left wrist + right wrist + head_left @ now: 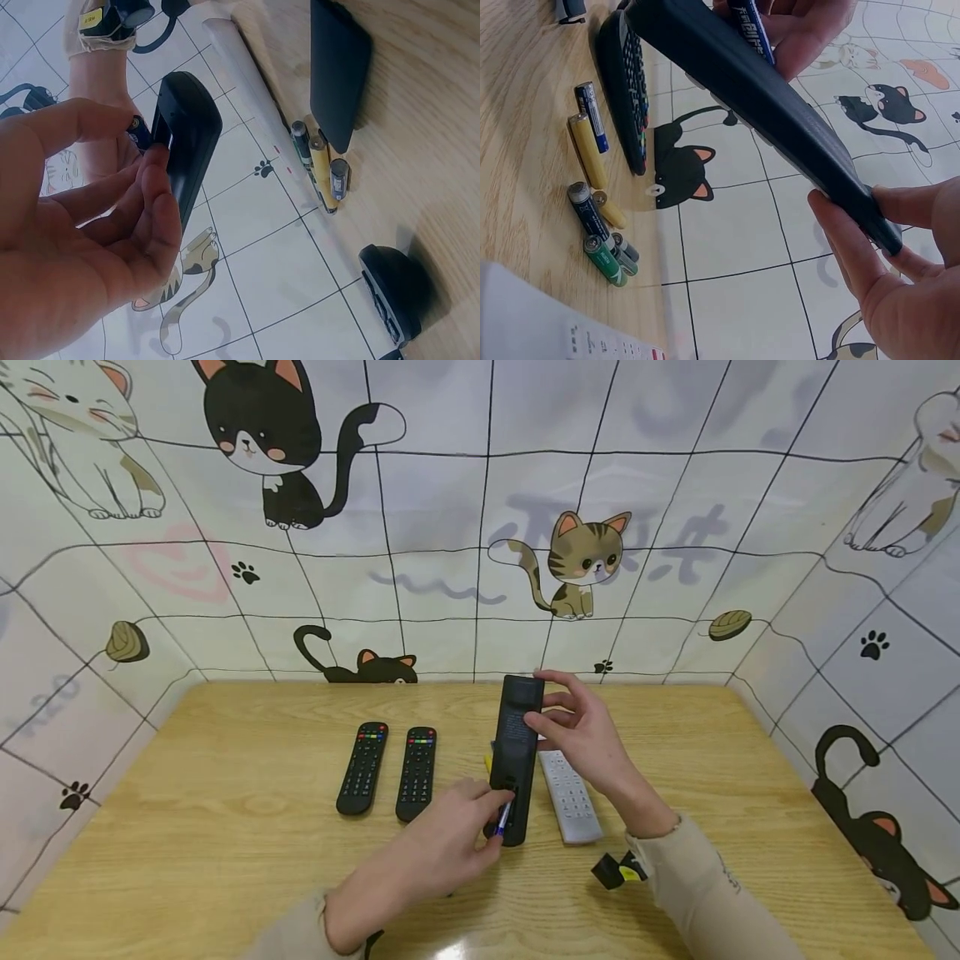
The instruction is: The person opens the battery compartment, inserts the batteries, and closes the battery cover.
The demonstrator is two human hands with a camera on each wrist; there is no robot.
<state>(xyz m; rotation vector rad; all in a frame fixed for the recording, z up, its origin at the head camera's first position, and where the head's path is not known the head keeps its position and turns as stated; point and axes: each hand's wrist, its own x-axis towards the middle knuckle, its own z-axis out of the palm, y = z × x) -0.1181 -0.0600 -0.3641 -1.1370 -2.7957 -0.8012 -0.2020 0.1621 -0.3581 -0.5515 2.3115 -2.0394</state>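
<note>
A black remote control point(517, 735) is held up tilted over the table, its back facing the head camera and its battery compartment at the lower end. My right hand point(581, 735) grips its upper end between thumb and fingers. At the compartment, my left hand point(457, 835) pinches a blue and white battery point(503, 818). In the right wrist view the battery point(751, 30) lies slanted against the remote point(765, 112). The left wrist view has the battery point(139, 133) at the compartment's edge; how far it sits inside is hidden by the fingers.
Two black remotes, one point(362, 768) left of another point(417, 772), lie on the wooden table point(225, 827). A white remote point(572, 797) lies below my right hand. Several loose batteries, including a yellow one point(589, 150) and a green one point(605, 261), lie behind the held remote.
</note>
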